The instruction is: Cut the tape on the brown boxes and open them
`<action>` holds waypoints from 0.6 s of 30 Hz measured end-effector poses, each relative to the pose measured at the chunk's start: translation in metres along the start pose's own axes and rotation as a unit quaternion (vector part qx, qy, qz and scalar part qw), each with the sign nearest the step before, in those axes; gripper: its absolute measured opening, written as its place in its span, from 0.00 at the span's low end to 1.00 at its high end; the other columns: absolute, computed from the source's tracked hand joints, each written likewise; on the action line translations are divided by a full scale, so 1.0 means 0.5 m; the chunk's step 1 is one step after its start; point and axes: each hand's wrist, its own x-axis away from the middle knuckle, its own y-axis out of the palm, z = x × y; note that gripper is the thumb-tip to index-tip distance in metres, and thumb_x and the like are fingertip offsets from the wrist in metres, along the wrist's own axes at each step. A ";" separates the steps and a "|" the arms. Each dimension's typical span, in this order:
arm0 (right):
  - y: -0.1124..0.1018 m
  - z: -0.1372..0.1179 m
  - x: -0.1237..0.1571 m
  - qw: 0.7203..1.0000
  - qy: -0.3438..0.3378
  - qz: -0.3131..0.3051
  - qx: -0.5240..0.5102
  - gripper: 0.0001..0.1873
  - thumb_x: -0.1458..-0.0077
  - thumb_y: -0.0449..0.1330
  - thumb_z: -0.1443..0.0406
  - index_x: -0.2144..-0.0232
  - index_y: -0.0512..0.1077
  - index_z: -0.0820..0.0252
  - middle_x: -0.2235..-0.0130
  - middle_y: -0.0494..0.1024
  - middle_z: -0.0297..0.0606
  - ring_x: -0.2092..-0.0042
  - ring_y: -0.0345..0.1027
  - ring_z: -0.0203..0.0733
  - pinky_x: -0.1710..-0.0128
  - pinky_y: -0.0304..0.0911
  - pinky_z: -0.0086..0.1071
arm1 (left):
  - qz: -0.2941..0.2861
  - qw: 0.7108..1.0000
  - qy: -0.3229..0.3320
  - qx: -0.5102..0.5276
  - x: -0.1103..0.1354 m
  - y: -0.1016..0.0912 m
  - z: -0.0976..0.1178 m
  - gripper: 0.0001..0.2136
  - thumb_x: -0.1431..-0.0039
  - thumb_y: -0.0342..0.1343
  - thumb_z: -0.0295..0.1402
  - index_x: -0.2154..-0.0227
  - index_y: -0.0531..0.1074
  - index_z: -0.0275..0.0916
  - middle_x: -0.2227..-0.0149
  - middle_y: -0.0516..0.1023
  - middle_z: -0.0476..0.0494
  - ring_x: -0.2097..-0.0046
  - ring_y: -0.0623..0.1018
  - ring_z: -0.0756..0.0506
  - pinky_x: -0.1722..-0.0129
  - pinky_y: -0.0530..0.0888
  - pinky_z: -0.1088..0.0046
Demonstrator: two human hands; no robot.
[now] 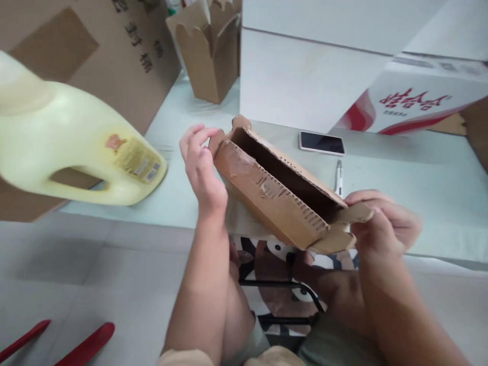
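Observation:
A narrow brown cardboard box (272, 198) is held up over the table's front edge, its long top side uncovered and its inside dark. Its front panel has a torn, rough patch and a ribbed edge. My left hand (202, 168) pinches a flap at the box's left end, fingers curled. At the other end my right hand (385, 223) grips a bent flap between thumb and fingers. A white pen (339, 178) lies on the table just behind the right hand, and a phone (322, 143) rests beyond it.
On the left stands a big pale-yellow jug (84, 122) before a large carton (125, 61). A brown cardboard container (213, 66) and white boxes (297, 76) line the back of the pale table (419, 203). Below is a patterned mat (267, 300) with black bars.

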 end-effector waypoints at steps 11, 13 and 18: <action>-0.054 0.093 -0.001 0.994 -0.099 0.033 0.014 0.04 0.45 0.62 0.58 0.68 0.72 0.48 0.66 0.79 0.38 0.63 0.77 0.48 0.57 0.77 0.46 | -0.115 0.937 0.261 -0.203 0.031 0.086 -0.031 0.21 0.31 0.45 0.43 0.67 0.81 0.38 0.47 0.67 0.38 0.38 0.68 0.41 0.30 0.62 0.64; -0.068 0.096 -0.001 0.996 -0.078 0.015 0.035 0.05 0.47 0.60 0.59 0.74 0.70 0.50 0.69 0.80 0.39 0.67 0.77 0.48 0.64 0.76 0.45 | -0.089 0.938 0.273 -0.193 0.035 0.101 -0.033 0.17 0.33 0.44 0.38 0.70 0.76 0.40 0.53 0.68 0.39 0.41 0.69 0.42 0.31 0.62 0.64; -0.077 0.099 0.015 0.997 -0.077 0.018 0.007 0.08 0.43 0.59 0.66 0.62 0.77 0.51 0.56 0.87 0.41 0.55 0.83 0.50 0.60 0.78 0.42 | -0.022 0.934 0.335 -0.123 0.017 0.109 -0.063 0.10 0.37 0.44 0.36 0.74 0.62 0.42 0.64 0.64 0.43 0.51 0.76 0.44 0.42 0.72 0.62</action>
